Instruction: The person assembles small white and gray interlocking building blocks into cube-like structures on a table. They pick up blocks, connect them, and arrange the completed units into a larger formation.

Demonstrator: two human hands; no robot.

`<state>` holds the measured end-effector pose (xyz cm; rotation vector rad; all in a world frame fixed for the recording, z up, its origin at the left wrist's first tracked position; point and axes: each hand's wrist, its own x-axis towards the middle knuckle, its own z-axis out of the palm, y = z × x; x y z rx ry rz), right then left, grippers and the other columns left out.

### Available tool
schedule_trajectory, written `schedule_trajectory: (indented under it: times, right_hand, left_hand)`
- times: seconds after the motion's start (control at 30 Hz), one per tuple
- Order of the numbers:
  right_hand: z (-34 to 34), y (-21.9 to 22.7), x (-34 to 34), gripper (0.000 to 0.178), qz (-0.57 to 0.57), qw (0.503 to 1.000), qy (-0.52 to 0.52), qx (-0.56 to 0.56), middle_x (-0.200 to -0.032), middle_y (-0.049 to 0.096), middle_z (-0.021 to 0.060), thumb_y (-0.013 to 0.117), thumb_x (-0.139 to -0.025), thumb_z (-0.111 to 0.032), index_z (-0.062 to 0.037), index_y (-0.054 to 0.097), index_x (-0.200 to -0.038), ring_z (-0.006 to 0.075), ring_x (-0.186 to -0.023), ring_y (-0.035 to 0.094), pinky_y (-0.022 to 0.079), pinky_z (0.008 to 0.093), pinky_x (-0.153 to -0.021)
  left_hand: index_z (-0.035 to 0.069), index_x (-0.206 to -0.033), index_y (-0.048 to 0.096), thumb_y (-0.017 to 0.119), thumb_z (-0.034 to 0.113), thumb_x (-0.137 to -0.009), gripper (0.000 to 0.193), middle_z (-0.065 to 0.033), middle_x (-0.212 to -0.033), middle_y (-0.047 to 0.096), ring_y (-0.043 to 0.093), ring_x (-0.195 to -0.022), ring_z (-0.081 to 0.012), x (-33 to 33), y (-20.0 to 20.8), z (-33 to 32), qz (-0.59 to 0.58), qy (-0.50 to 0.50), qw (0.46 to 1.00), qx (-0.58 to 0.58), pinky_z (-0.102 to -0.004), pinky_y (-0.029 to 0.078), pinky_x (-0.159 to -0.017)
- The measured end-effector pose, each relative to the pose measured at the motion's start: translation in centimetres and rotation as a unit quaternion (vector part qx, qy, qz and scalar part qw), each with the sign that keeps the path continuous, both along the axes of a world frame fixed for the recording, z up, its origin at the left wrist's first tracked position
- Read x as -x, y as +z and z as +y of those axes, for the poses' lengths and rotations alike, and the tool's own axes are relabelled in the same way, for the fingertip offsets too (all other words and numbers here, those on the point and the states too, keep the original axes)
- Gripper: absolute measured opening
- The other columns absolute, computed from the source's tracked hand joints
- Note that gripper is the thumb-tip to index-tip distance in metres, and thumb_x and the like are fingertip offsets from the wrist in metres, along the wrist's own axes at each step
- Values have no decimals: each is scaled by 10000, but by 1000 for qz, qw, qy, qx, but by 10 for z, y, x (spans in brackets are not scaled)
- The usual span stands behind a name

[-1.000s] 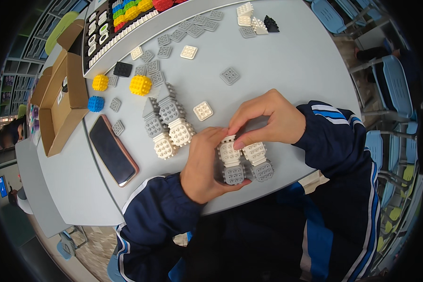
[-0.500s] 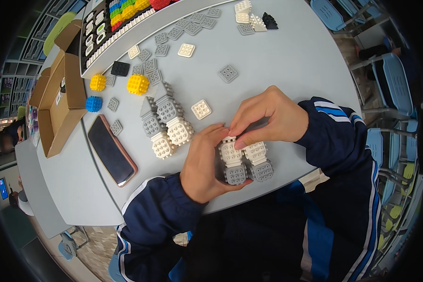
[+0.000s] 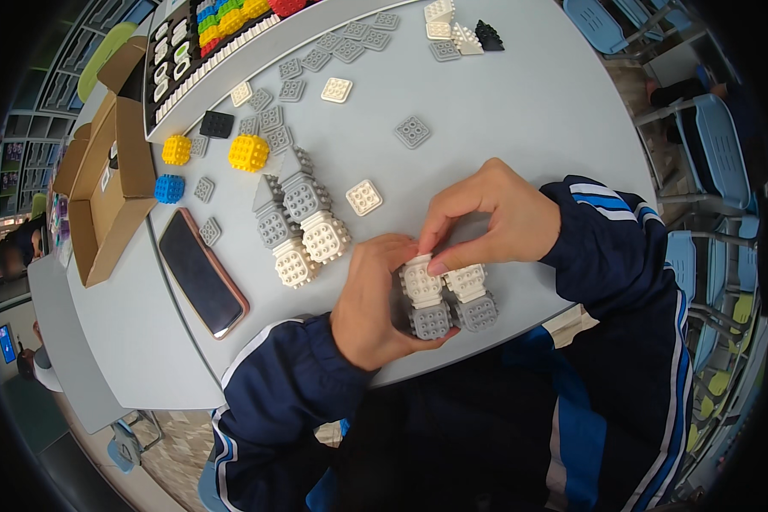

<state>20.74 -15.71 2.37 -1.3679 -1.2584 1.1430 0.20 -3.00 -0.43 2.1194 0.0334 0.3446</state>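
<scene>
My left hand (image 3: pixel 372 299) and my right hand (image 3: pixel 485 215) together hold a small block assembly (image 3: pixel 445 297) of two white studded cubes on two grey ones, near the table's front edge. The left hand cups it from the left and below. Fingertips of the right hand press on the white cube at the top left. A second, larger assembly of grey and white cubes (image 3: pixel 300 225) lies on the table just left of my hands, untouched.
A smartphone (image 3: pixel 201 273) lies left of my arm. Yellow cubes (image 3: pixel 248 153), a blue cube (image 3: pixel 169 189) and several flat grey and white plates (image 3: pixel 412 130) are scattered farther back. A sorting tray of coloured bricks (image 3: pixel 198 53) and an open cardboard box (image 3: pixel 104 192) stand at the left. Blue chairs (image 3: pixel 715 145) are at the right.
Both hands stay on the small assembly; the right fingers have shifted only slightly on the white cube. Nothing else on the table moved.
</scene>
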Motion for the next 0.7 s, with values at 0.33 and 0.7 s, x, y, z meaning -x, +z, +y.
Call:
schedule_trajectory:
  times: [0.33,0.7]
  right_hand:
    - [11,3,-13,170,-102,990,-76,-55,-1036,735,82,757,-881,-37,-52,748,-1050,196,-958,701,546,309,-864]
    - [18,-32,-24,208,-470,846,-49,-246,-1125,710,39,747,-882,-132,-89,757,-1084,242,-1062,638,422,385,-972]
  left_hand:
    - [11,-1349,487,1001,170,-538,974,-188,-1301,568,563,-1226,-348,-2,1,0,-8,-30,999,-24,-413,469,-1033]
    - [-21,-1387,457,965,305,-567,1018,-259,-1521,427,393,-1381,-505,-2,13,-2,-18,-17,992,-123,-547,371,-1123]
